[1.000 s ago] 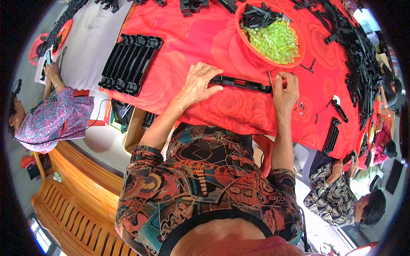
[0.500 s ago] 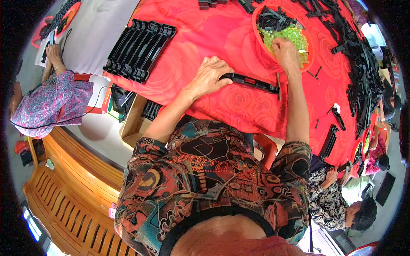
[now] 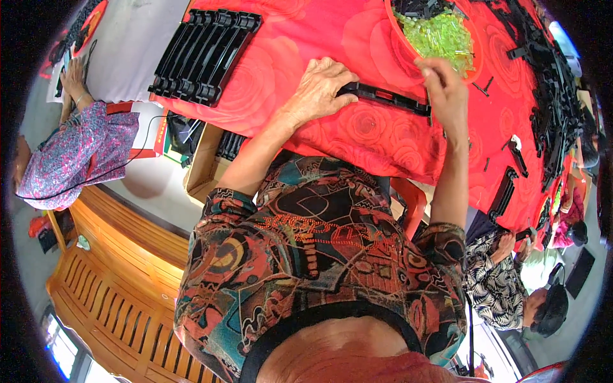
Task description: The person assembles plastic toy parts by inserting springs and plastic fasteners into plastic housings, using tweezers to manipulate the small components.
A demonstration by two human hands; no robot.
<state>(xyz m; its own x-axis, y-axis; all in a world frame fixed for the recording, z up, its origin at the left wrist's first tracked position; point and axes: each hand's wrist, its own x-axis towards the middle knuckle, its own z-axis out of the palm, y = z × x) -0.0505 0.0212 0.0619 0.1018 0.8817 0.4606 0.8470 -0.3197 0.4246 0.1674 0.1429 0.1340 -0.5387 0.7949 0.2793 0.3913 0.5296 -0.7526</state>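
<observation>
My left hand [image 3: 324,89] is closed around the left end of a long, narrow black plastic part [image 3: 391,98], tilted slightly down to the right above the red tablecloth. By the part's right end is my right hand [image 3: 448,94], its fingers bent together near the rim of a red basket [image 3: 397,30]; anything they hold is too small to make out. In the basket are many small clear yellow-green pieces [image 3: 440,39], with small black pieces [image 3: 418,7] at its far side.
A row of similar black parts [image 3: 205,56] lies at the left of the red tablecloth [image 3: 357,143]. Loose black pieces [image 3: 554,108] are heaped along the right. An open cardboard box [image 3: 203,163] stands below the table's left edge. Other people sit at left and right.
My right hand has come out of the basket, back toward me to the right end of the black part. My left hand still grips that part. The whole view has shifted a little.
</observation>
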